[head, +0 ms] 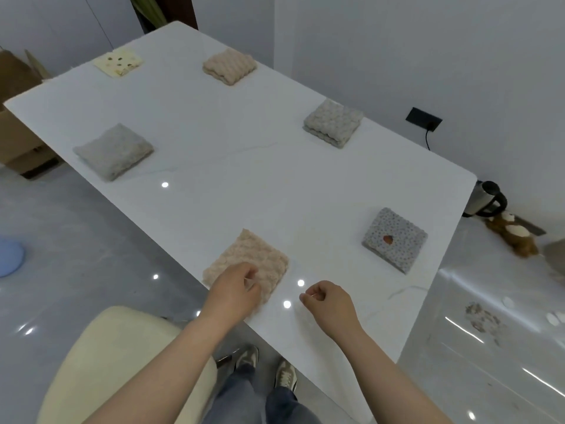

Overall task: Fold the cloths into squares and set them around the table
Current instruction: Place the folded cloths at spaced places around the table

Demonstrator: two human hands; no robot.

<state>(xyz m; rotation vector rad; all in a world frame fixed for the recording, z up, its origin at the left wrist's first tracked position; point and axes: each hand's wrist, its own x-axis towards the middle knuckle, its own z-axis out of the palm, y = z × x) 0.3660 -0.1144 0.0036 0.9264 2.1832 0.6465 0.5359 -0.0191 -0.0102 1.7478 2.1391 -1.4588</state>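
The white table [229, 185] carries six folded cloths [333, 122], spaced well apart near its edges.

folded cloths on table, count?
6: cream patterned cloth far left; beige bubbly cloth far end; grey bubbly cloth right edge; plain grey cloth left edge; grey spotted cloth near right; peach cloth nearest, under left hand. None seems hidden.

Hiding the near corner of the fuzzy peach folded square cloth [255, 255] under the left hand [235, 293]. Cutting off the round blue floor mat [10, 258] and brown cardboard box [18, 133] at the left edge. Blurring the brown plush toy [515, 238].
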